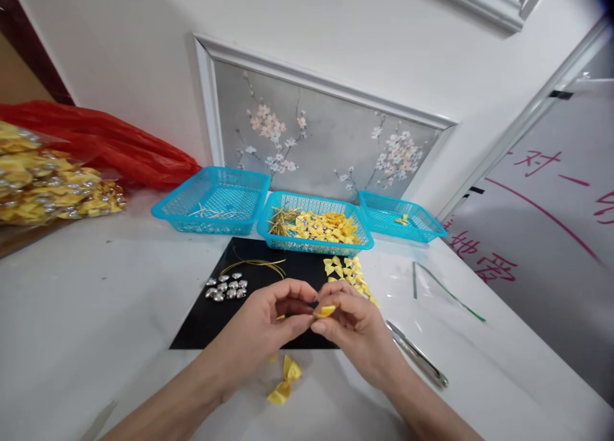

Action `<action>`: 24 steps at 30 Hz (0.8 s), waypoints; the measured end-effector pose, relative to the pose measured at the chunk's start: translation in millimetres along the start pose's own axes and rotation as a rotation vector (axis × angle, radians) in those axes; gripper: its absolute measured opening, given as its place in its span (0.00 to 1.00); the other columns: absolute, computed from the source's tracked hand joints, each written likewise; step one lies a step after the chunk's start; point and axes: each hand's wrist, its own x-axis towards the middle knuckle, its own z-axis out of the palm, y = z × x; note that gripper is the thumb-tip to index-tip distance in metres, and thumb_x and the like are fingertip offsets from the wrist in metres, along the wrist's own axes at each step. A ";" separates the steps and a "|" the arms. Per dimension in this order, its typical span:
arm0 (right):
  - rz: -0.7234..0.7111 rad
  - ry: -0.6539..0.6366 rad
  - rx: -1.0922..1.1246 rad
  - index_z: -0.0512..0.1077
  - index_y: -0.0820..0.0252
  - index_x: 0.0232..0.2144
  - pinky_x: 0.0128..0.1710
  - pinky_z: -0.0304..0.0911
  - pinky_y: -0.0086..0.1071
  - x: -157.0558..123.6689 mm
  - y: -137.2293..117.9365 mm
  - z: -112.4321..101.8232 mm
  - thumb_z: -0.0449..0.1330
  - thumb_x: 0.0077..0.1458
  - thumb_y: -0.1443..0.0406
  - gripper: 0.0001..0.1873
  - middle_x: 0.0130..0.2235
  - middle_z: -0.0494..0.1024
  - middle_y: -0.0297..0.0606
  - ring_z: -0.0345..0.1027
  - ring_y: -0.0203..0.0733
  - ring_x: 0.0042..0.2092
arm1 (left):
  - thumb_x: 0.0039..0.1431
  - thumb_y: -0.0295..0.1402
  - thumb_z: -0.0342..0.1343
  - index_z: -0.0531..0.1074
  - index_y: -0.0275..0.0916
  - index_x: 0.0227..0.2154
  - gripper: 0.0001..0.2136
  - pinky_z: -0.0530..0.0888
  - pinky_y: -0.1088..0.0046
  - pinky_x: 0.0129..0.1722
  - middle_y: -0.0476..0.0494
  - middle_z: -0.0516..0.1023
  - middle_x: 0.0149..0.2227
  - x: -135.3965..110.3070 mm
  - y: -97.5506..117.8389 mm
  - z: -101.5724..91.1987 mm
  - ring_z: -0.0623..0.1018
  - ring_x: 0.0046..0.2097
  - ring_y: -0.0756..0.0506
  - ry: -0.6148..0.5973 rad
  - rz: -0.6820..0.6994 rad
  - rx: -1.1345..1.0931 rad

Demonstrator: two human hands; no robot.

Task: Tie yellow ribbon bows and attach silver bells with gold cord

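My left hand (273, 316) and my right hand (352, 323) meet above the front of a black mat (201, 326). Between their fingertips is a small yellow bow (327, 311), partly hidden by the fingers. Both hands are closed in a pinch on it. Below them on the white table lies another yellow bow (285, 380). Several silver heart-shaped beads (231, 286) sit on the mat to the left, with gold wire strands (259, 263) behind them. At the mat's right edge a group of yellow bows (348, 271) is spread out.
Behind the mat, a blue basket (316, 246) holds yellow bows and gold twists. Blue baskets stand left (211, 224) and right (407, 230) of it. A folding knife or similar metal tool (417, 355) and a green strip (448, 291) lie right. Bagged bows (52, 179) sit left.
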 end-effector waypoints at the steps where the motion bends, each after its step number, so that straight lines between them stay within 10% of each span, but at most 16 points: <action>1: -0.001 0.011 -0.063 0.74 0.57 0.27 0.31 0.60 0.29 0.4 -0.4 -1.4 0.64 0.51 0.65 0.02 0.34 0.71 0.36 0.65 0.38 0.36 | 0.55 0.33 0.59 0.73 0.41 0.36 0.06 0.71 0.70 0.42 0.47 0.77 0.36 0.5 0.6 -0.7 0.76 0.41 0.46 0.027 0.016 0.041; 7: 0.114 -0.097 -0.338 0.73 0.60 0.21 0.25 0.50 0.28 -1.4 -1.8 -1.6 0.66 0.48 0.67 0.07 0.21 0.66 0.28 0.56 0.32 0.25 | 0.55 0.35 0.59 0.73 0.42 0.34 0.05 0.70 0.76 0.35 0.52 0.74 0.31 3.4 0.0 0.2 0.73 0.35 0.50 0.007 0.067 0.151; 13: 0.260 -0.117 0.050 0.70 0.58 0.34 0.31 0.59 0.28 0.9 -3.2 -8.1 0.66 0.47 0.65 0.11 0.29 0.73 0.30 0.65 0.35 0.31 | 0.56 0.34 0.58 0.73 0.42 0.35 0.05 0.72 0.76 0.36 0.53 0.74 0.30 3.4 -3.9 -1.5 0.74 0.34 0.51 0.073 -0.012 0.073; 24: 0.095 -0.100 -0.085 0.68 0.58 0.33 0.27 0.53 0.26 0.4 -6.3 -17.4 0.56 0.58 0.67 0.02 0.27 0.67 0.29 0.58 0.32 0.28 | 0.59 0.32 0.53 0.74 0.43 0.36 0.06 0.71 0.74 0.34 0.50 0.76 0.30 2.9 -11.9 -3.9 0.76 0.35 0.47 0.004 0.071 0.333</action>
